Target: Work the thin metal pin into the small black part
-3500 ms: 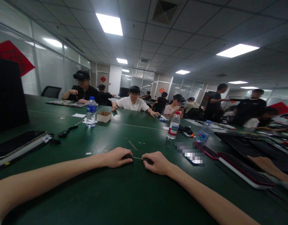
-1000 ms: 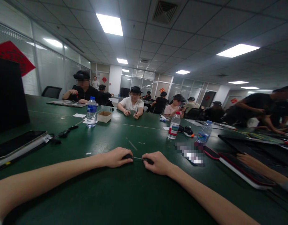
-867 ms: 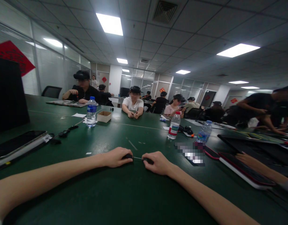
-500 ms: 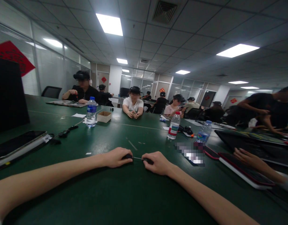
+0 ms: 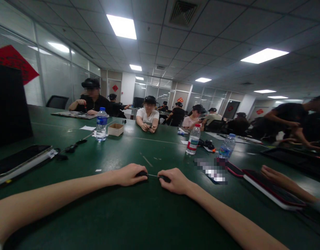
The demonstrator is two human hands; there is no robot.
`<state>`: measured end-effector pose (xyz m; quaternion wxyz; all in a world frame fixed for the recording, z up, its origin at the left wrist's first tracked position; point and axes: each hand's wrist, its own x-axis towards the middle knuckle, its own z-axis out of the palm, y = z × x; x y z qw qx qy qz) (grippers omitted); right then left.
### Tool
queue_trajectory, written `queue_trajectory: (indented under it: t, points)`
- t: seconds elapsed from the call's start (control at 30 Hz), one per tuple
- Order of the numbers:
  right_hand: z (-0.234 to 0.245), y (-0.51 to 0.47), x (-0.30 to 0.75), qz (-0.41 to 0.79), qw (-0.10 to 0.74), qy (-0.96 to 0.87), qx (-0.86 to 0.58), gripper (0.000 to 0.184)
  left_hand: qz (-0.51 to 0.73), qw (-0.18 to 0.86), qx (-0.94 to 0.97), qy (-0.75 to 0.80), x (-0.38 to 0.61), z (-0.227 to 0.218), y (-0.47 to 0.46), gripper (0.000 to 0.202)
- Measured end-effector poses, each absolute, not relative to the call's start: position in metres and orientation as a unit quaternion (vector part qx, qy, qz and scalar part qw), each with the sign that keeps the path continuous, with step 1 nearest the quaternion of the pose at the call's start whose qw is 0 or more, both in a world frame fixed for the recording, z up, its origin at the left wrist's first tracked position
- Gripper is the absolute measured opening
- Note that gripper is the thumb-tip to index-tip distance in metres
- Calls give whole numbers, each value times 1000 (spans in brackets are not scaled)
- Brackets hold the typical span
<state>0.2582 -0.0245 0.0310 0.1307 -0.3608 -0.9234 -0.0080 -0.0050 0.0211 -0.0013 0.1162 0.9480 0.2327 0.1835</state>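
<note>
Both forearms rest on the green table (image 5: 118, 222), and my two hands face each other at its middle. My left hand (image 5: 130, 174) is closed around a small black piece (image 5: 142, 174). Opposite it, my right hand (image 5: 173, 180) grips another small black piece (image 5: 164, 178). Between them a thin pale shaft (image 5: 153, 175) spans the gap, lying nearly level. Whether the shaft is fixed in both pieces I cannot tell. My fingers cover most of each piece, so their exact kind does not show.
Beyond my hands stand a blue-capped bottle (image 5: 101, 124), an open cardboard box (image 5: 115, 130) and a red-capped bottle (image 5: 193, 139). Phones on white boxes lie at left (image 5: 22, 161) and right (image 5: 273, 189). Another person's hand (image 5: 285, 182) is at right; several people sit around.
My hands and the black pieces stay put. At right, a large dark panel has been lowered or moved back, and the neighbour's hand has shifted slightly. The person opposite has moved their hands.
</note>
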Motion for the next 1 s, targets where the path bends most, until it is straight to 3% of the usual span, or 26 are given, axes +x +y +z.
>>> queue_trajectory:
  t: [1.0]
  points:
    - [30,-23,258,-6,136,-925,-356,27,193,132,945,229,-6,-3,23,30]
